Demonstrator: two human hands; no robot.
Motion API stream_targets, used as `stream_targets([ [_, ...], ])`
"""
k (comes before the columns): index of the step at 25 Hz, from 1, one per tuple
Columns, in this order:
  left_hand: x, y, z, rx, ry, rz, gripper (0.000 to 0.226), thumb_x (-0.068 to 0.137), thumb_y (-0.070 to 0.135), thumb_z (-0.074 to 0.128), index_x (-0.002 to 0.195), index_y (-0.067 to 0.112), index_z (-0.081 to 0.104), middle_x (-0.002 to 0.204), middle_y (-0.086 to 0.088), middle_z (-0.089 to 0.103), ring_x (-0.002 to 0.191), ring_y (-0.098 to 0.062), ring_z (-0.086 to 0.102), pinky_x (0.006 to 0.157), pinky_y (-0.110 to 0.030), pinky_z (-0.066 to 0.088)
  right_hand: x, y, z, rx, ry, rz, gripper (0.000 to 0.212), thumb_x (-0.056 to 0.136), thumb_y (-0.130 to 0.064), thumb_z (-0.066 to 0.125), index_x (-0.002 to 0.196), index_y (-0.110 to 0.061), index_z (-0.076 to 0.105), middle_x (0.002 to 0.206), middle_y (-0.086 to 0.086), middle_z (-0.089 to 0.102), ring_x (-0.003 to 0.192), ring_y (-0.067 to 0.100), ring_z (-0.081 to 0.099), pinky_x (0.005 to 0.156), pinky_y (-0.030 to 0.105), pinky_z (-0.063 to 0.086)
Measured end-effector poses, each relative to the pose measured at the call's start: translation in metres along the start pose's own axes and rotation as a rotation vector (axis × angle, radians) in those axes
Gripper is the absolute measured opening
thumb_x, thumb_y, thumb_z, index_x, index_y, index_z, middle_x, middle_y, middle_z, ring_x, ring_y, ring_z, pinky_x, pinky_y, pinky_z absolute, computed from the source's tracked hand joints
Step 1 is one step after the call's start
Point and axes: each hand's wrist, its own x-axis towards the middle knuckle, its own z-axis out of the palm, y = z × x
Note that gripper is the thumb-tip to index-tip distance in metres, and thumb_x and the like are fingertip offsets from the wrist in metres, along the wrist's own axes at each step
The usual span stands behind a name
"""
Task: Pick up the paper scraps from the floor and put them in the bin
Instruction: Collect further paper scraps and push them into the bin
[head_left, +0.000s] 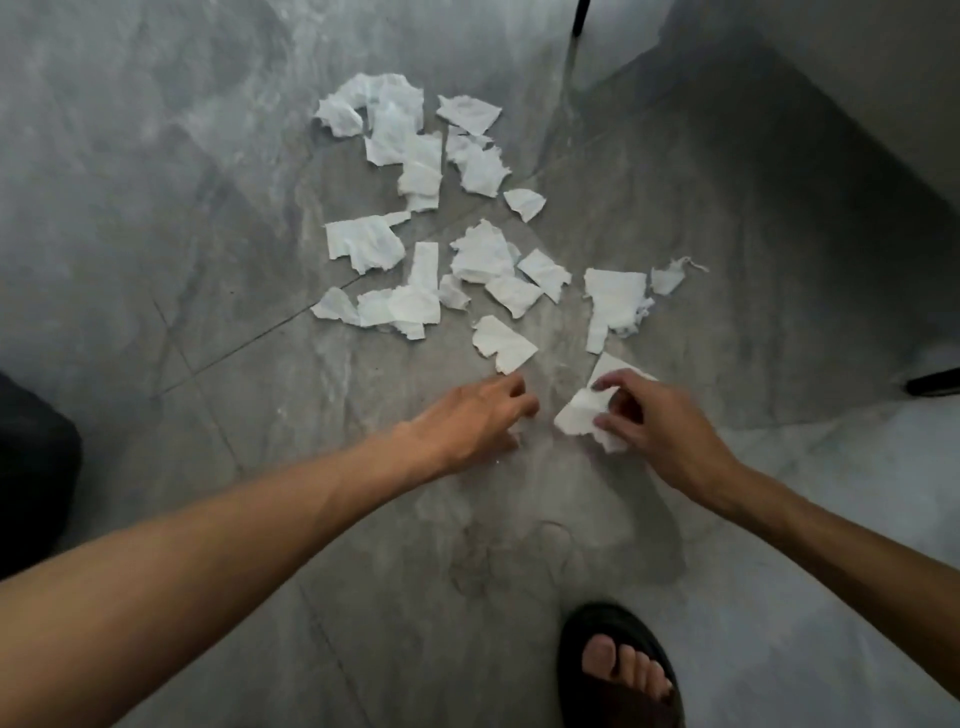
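Several torn white paper scraps (415, 218) lie scattered over the grey tiled floor (208, 208) in front of me. My right hand (649, 421) pinches a white scrap (579, 413) low over the floor, with another scrap (613, 364) just beyond its fingers. My left hand (478, 415) reaches forward with fingers curled, its tips just short of a loose scrap (501, 343); a sliver of white shows under its fingers. No bin is recognisable in view.
A dark object (31, 457) sits at the left edge. My foot in a black sandal (618, 670) stands at the bottom. A black leg (581, 18) rises at the top, another dark foot (935, 384) at the right, beside a pale wall (857, 78).
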Motion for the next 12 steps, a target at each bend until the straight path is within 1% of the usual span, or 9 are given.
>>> stream_targets([
  [1,0.001,0.0,0.006,-0.011,0.029,-0.006,0.026,0.086,0.025,0.061,0.109,0.017,0.054,0.112,-0.007,0.053,0.1,-0.028,0.058,0.072,-0.037,0.046,0.006,0.01,-0.006,-0.007,0.037,0.054,0.034,0.078,-0.022,0.073,0.109,-0.027,0.06,0.069,-0.01,0.06,0.063,0.005,0.056,0.058,0.015,0.039],
  [2,0.001,0.0,0.01,-0.024,0.053,-0.021,0.017,0.087,0.022,0.058,0.103,0.016,0.055,0.106,-0.008,0.055,0.095,-0.029,0.06,0.07,-0.037,0.046,0.011,0.018,-0.008,-0.037,0.044,0.095,0.039,0.078,-0.02,0.073,0.114,-0.025,0.059,0.069,-0.008,0.06,0.063,0.009,0.057,0.058,0.02,0.04],
  [3,-0.001,-0.001,0.012,-0.033,0.061,-0.039,0.011,0.088,0.021,0.056,0.097,0.015,0.056,0.101,-0.008,0.056,0.09,-0.031,0.061,0.069,-0.038,0.045,0.016,0.024,-0.006,-0.08,0.033,0.121,0.038,0.079,-0.019,0.072,0.114,-0.021,0.058,0.071,-0.005,0.06,0.065,0.016,0.058,0.061,0.025,0.042],
  [5,-0.006,-0.003,0.009,-0.062,0.094,-0.073,0.008,0.087,0.02,0.057,0.091,0.014,0.059,0.097,-0.009,0.06,0.087,-0.031,0.061,0.069,-0.037,0.046,0.024,0.029,0.001,-0.153,0.015,0.113,0.025,0.079,-0.02,0.07,0.102,-0.015,0.061,0.077,0.002,0.062,0.074,0.025,0.06,0.065,0.031,0.042],
  [6,-0.008,-0.006,0.004,-0.077,0.157,-0.097,0.007,0.085,0.02,0.061,0.089,0.015,0.062,0.098,-0.007,0.062,0.089,-0.029,0.061,0.07,-0.037,0.047,0.027,0.028,0.003,-0.185,0.017,0.081,0.017,0.08,-0.021,0.069,0.094,-0.013,0.063,0.08,0.005,0.063,0.077,0.027,0.06,0.065,0.031,0.04],
  [7,-0.008,-0.01,-0.003,-0.07,0.237,-0.126,0.006,0.082,0.021,0.066,0.086,0.016,0.065,0.101,-0.006,0.063,0.093,-0.026,0.06,0.072,-0.036,0.049,0.029,0.028,0.005,-0.21,0.022,0.041,0.012,0.08,-0.021,0.069,0.087,-0.012,0.065,0.082,0.006,0.063,0.078,0.027,0.06,0.065,0.03,0.038],
  [9,0.0,-0.015,-0.018,-0.014,0.352,-0.201,0.008,0.076,0.024,0.074,0.082,0.02,0.07,0.118,-0.004,0.061,0.108,-0.024,0.055,0.083,-0.036,0.048,0.031,0.023,0.008,-0.228,0.05,-0.024,0.01,0.079,-0.02,0.07,0.083,-0.012,0.066,0.087,0.006,0.061,0.079,0.025,0.058,0.065,0.028,0.036],
  [11,0.014,-0.019,-0.027,0.019,0.356,-0.253,0.008,0.076,0.025,0.074,0.081,0.02,0.071,0.133,-0.006,0.055,0.121,-0.026,0.049,0.09,-0.038,0.045,0.031,0.017,0.011,-0.212,0.082,-0.08,0.011,0.079,-0.019,0.071,0.084,-0.011,0.066,0.092,0.006,0.058,0.081,0.022,0.055,0.067,0.029,0.04],
  [12,0.021,-0.02,-0.028,0.041,0.33,-0.257,0.006,0.077,0.024,0.073,0.08,0.02,0.07,0.134,-0.007,0.054,0.121,-0.028,0.048,0.088,-0.038,0.045,0.031,0.013,0.012,-0.199,0.089,-0.106,0.011,0.079,-0.019,0.071,0.084,-0.012,0.065,0.093,0.005,0.057,0.083,0.022,0.054,0.068,0.031,0.043],
])
